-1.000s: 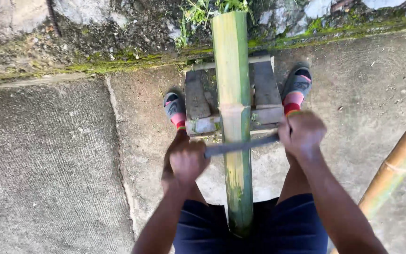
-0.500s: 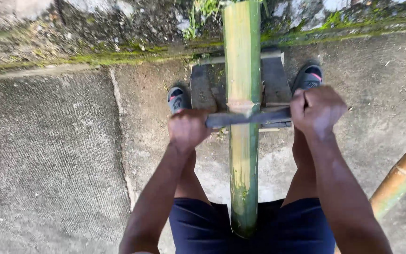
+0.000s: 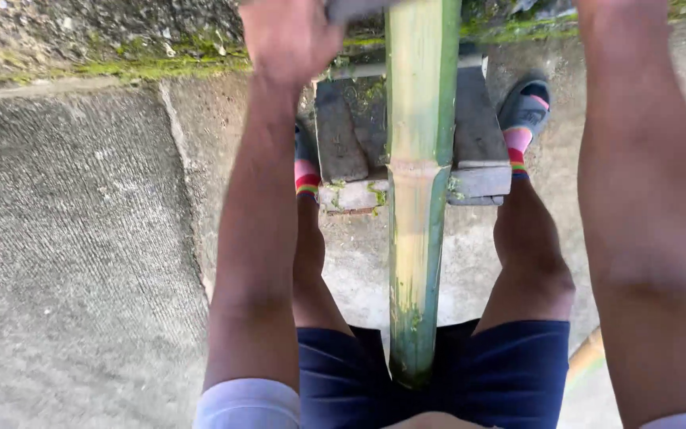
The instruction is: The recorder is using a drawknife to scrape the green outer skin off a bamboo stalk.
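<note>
A green bamboo pole (image 3: 421, 199) stands upright between my legs, its base resting against grey concrete blocks (image 3: 341, 135). My left hand (image 3: 289, 36) is raised to the top of the view, closed in a fist around one end of a grey metal bar (image 3: 356, 8) that crosses the pole. My right forearm (image 3: 637, 159) rises along the right side. The top edge cuts off the right hand itself, so its grip is hidden.
My feet in rainbow-striped sandals (image 3: 522, 119) stand either side of the blocks on a concrete floor (image 3: 81, 254). A mossy stone wall (image 3: 105, 40) runs along the back. Part of a second bamboo pole (image 3: 589, 357) shows at lower right.
Both arms have lifted the metal bar up along the pole, from mid-frame to the top edge. The view has moved closer, and the right hand has left the frame.
</note>
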